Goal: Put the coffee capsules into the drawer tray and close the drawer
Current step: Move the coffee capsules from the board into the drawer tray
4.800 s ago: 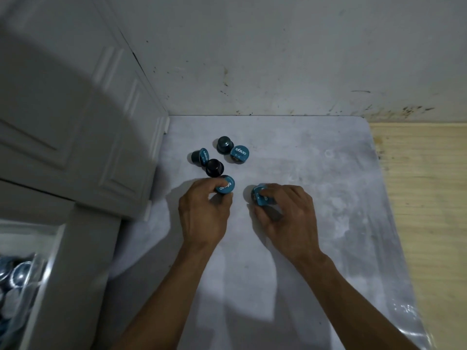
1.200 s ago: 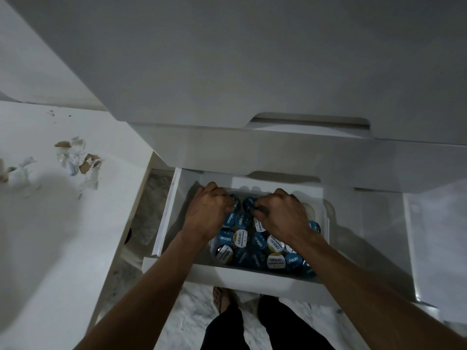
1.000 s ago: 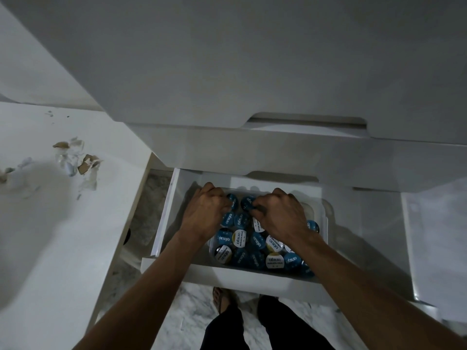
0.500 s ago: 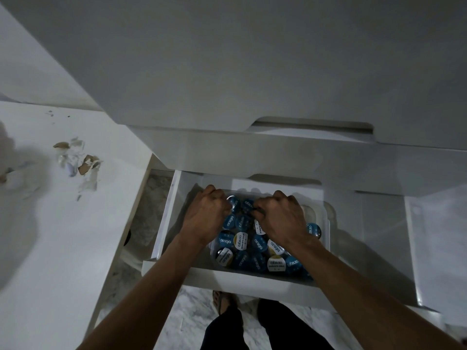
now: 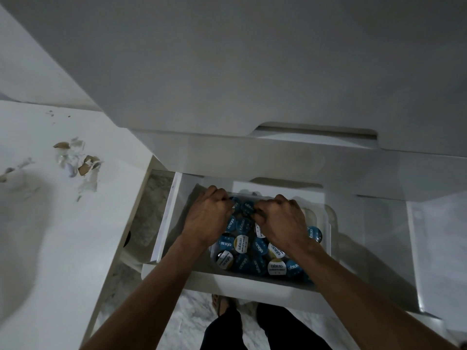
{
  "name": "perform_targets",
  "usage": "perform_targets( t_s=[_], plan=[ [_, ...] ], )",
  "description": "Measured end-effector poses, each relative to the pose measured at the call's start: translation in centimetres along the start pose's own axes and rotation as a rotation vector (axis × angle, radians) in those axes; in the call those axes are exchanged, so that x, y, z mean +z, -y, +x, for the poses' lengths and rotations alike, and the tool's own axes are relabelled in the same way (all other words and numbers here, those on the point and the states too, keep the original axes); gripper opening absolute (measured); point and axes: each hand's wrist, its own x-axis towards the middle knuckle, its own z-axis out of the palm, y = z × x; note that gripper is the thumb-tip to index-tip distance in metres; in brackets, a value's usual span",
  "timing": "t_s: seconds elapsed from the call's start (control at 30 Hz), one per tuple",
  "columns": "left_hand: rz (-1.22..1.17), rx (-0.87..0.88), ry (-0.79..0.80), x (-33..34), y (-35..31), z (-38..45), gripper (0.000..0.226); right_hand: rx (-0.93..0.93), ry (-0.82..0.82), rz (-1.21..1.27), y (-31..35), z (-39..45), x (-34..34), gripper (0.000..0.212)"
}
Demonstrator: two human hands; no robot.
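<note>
Drawer: the white drawer [image 5: 161,223] is standing pulled out below the cabinet fronts, not yet closed.
Tray: a clear plastic tray [image 5: 327,236] is sitting inside the drawer, toward its right side.
Coffee capsules: blue and white-lidded coffee capsules [image 5: 242,245] are filling the tray, most lying lid-up; one blue capsule [image 5: 314,233] is resting against the tray's right wall.
Left hand: the left hand [image 5: 208,218] is reaching over the far left part of the tray, fingers curled down among the capsules; whether it is gripping one I cannot tell.
Right hand: the right hand [image 5: 280,222] is sitting just beside the left, knuckles up, fingers curled toward the capsules at the tray's far edge; what it is gripping is hidden.
Change: against the view several seconds back, the hands are no longer picking capsules off the grey surface but working in the drawer; over the last second they are barely shifting, staying close together at the tray's far end.
Surroundings: torn paper scraps [image 5: 80,164] are lying on the white ledge [image 5: 50,248] left of the drawer; a bare foot [image 5: 222,303] is showing on the marble floor below.
</note>
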Motion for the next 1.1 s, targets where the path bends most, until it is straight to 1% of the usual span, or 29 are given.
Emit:
perform_targets(
  t_s=[0.1,0.27,0.43,0.57,0.83,1.1],
  plan=[
    [0.071,0.006,0.054,0.2,-0.2,0.1,0.015,0.0,-0.011,-0.001,0.0,0.0,0.0,0.016],
    [0.076,-0.015,0.035,-0.3,-0.6,0.2,0.008,-0.001,-0.014,-0.005,-0.1,-0.2,0.0,0.017],
    [0.054,-0.025,0.01,-0.2,-0.6,0.1,0.017,0.007,-0.003,0.0,0.2,-0.1,-0.1,0.021],
    [0.035,-0.034,0.051,-0.2,-0.7,0.4,0.019,0.026,-0.005,0.011,0.7,-0.1,0.2,0.026],
    [0.029,-0.056,0.062,-0.5,-1.1,0.4,0.024,0.081,-0.015,0.078,0.8,0.1,0.3,0.027],
    [0.043,-0.111,0.037,-0.5,-1.6,0.7,0.026,0.131,-0.018,0.135,0.3,-0.2,-0.2,0.022]
  ],
)
